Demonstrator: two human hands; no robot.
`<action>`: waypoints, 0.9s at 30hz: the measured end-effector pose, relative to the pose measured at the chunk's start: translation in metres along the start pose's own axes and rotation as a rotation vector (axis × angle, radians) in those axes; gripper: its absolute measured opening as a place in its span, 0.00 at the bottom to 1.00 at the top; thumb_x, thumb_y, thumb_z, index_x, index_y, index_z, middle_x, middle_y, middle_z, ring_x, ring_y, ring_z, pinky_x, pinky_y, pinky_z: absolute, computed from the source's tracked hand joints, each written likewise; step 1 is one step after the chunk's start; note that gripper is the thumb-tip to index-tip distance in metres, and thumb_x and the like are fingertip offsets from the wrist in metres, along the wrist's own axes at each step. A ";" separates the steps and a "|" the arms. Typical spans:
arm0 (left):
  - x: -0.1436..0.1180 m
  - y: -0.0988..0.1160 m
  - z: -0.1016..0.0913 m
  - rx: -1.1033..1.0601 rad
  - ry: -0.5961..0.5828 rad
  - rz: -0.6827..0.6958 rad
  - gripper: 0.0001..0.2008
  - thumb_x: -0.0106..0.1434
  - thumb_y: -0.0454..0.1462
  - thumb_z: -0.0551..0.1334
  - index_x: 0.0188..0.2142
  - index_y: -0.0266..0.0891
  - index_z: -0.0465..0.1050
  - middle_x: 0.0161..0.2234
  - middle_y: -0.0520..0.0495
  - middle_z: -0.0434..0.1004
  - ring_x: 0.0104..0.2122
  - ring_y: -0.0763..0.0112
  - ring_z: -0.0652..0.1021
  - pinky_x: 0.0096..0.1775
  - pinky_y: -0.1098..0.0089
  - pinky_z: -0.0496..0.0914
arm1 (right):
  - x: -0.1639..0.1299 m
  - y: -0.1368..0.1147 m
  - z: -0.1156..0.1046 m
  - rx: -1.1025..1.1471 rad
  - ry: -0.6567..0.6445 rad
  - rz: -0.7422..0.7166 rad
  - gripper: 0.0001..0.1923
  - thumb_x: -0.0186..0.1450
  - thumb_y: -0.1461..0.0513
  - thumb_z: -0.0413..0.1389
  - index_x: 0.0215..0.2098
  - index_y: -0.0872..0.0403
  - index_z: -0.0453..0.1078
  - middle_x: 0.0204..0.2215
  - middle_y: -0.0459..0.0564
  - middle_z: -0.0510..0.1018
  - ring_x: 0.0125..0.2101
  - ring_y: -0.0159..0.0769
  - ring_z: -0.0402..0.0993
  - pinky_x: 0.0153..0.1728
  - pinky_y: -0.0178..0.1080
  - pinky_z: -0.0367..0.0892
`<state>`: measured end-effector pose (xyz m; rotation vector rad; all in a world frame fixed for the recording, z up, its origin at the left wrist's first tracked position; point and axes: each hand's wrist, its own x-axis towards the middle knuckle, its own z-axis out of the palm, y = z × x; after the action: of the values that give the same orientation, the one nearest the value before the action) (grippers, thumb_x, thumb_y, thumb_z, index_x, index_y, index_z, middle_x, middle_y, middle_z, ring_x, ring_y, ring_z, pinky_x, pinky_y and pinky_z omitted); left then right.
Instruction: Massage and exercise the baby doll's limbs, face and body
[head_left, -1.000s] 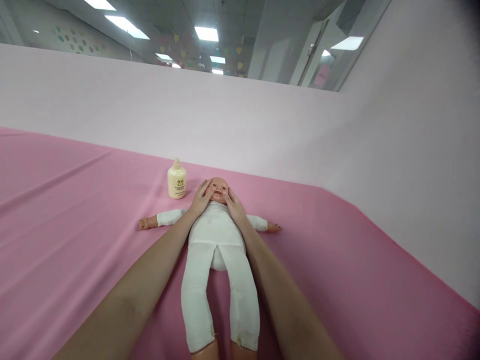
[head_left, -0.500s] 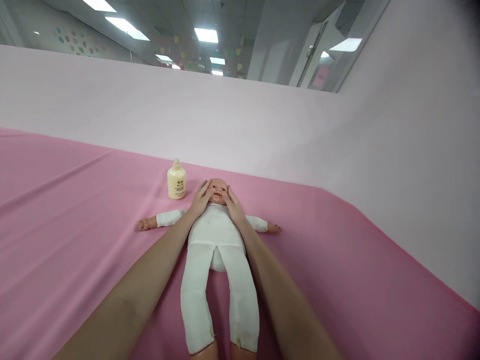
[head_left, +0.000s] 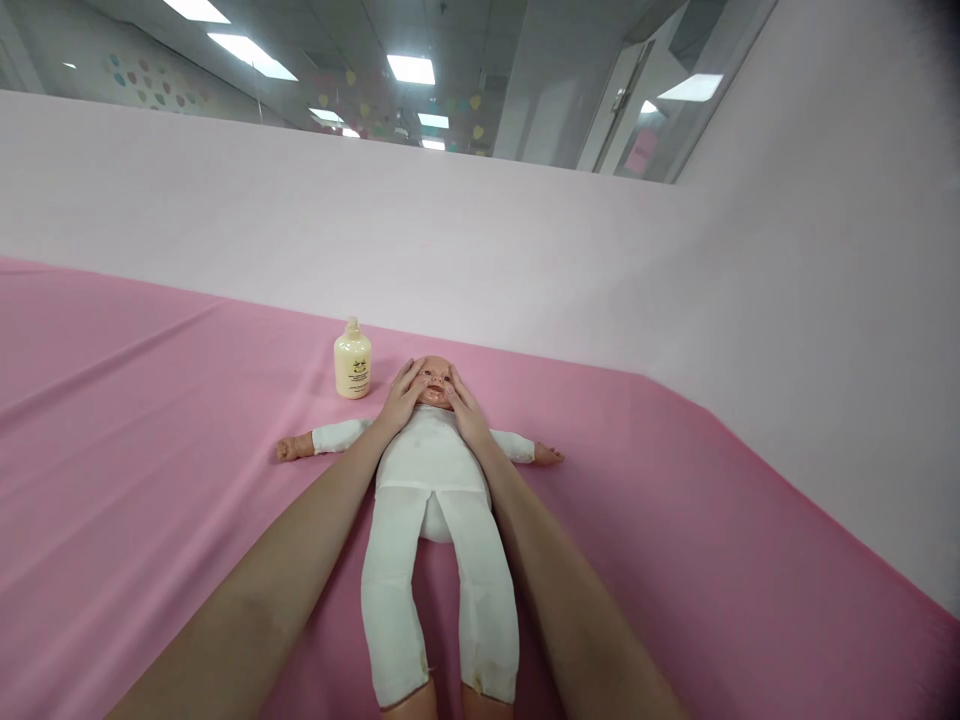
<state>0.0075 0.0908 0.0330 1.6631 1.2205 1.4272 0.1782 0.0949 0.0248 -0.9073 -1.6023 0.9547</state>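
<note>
A baby doll (head_left: 431, 470) in white clothes lies on its back on the pink cloth (head_left: 150, 430), arms spread, feet towards me. My left hand (head_left: 401, 395) lies flat against the left side of the doll's head (head_left: 433, 385). My right hand (head_left: 465, 405) presses the other cheek, fingers extended along the face. Neither hand grips anything; both cup the face from the sides.
A cream lotion bottle (head_left: 352, 362) with a pump top stands upright just left of the doll's head. A pale pink backdrop (head_left: 480, 240) rises behind the cloth and along the right side. Ceiling lights show above it.
My hands have slid slightly along the doll's cheeks towards the middle of the face. The doll and bottle stay where they were.
</note>
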 end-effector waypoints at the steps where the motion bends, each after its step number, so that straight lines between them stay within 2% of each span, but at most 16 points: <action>1: 0.000 0.000 0.000 -0.011 0.002 -0.003 0.28 0.69 0.43 0.56 0.67 0.43 0.63 0.72 0.47 0.52 0.72 0.65 0.54 0.71 0.62 0.47 | 0.000 0.001 0.000 -0.002 0.007 0.017 0.48 0.64 0.35 0.53 0.73 0.48 0.49 0.71 0.45 0.54 0.72 0.40 0.48 0.72 0.45 0.43; 8: 0.001 0.002 0.001 -0.043 0.004 -0.044 0.33 0.68 0.44 0.57 0.70 0.39 0.56 0.73 0.46 0.50 0.72 0.64 0.52 0.71 0.62 0.46 | 0.003 0.008 0.001 -0.010 0.086 0.133 0.53 0.62 0.35 0.55 0.74 0.54 0.49 0.71 0.50 0.54 0.71 0.44 0.49 0.71 0.47 0.46; 13: 0.001 0.000 0.002 -0.029 0.005 -0.043 0.33 0.68 0.46 0.57 0.70 0.41 0.57 0.73 0.47 0.50 0.72 0.63 0.52 0.71 0.62 0.47 | 0.002 0.006 0.001 -0.022 0.098 0.127 0.53 0.61 0.34 0.55 0.73 0.52 0.50 0.71 0.49 0.53 0.72 0.43 0.47 0.72 0.46 0.44; 16: 0.002 -0.002 0.002 -0.030 0.001 -0.039 0.33 0.68 0.46 0.57 0.70 0.40 0.56 0.73 0.46 0.50 0.72 0.63 0.52 0.71 0.63 0.48 | 0.000 0.001 0.001 -0.011 0.046 0.070 0.51 0.62 0.34 0.53 0.73 0.51 0.50 0.71 0.47 0.54 0.72 0.42 0.49 0.72 0.46 0.44; 20: 0.002 -0.004 0.002 0.014 0.004 0.003 0.30 0.70 0.47 0.55 0.68 0.43 0.60 0.72 0.47 0.52 0.72 0.64 0.53 0.71 0.62 0.47 | -0.001 -0.003 0.000 0.013 -0.017 -0.036 0.45 0.64 0.35 0.51 0.72 0.45 0.53 0.71 0.42 0.55 0.72 0.39 0.48 0.72 0.45 0.43; 24: 0.002 -0.003 0.002 0.045 -0.014 0.081 0.24 0.70 0.45 0.54 0.64 0.46 0.68 0.70 0.49 0.60 0.72 0.66 0.54 0.71 0.60 0.47 | 0.000 -0.002 0.001 0.030 -0.019 -0.034 0.46 0.63 0.35 0.52 0.72 0.47 0.54 0.71 0.43 0.55 0.72 0.39 0.48 0.72 0.45 0.44; 27: 0.001 -0.001 0.001 0.027 -0.016 0.082 0.25 0.70 0.44 0.54 0.64 0.43 0.67 0.70 0.47 0.59 0.72 0.66 0.53 0.71 0.61 0.47 | 0.001 0.000 0.000 0.018 -0.003 0.003 0.49 0.63 0.35 0.53 0.73 0.49 0.51 0.71 0.46 0.54 0.72 0.40 0.49 0.72 0.44 0.44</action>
<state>0.0083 0.0924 0.0319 1.7580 1.1802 1.4497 0.1777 0.0956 0.0246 -0.8963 -1.5924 0.9715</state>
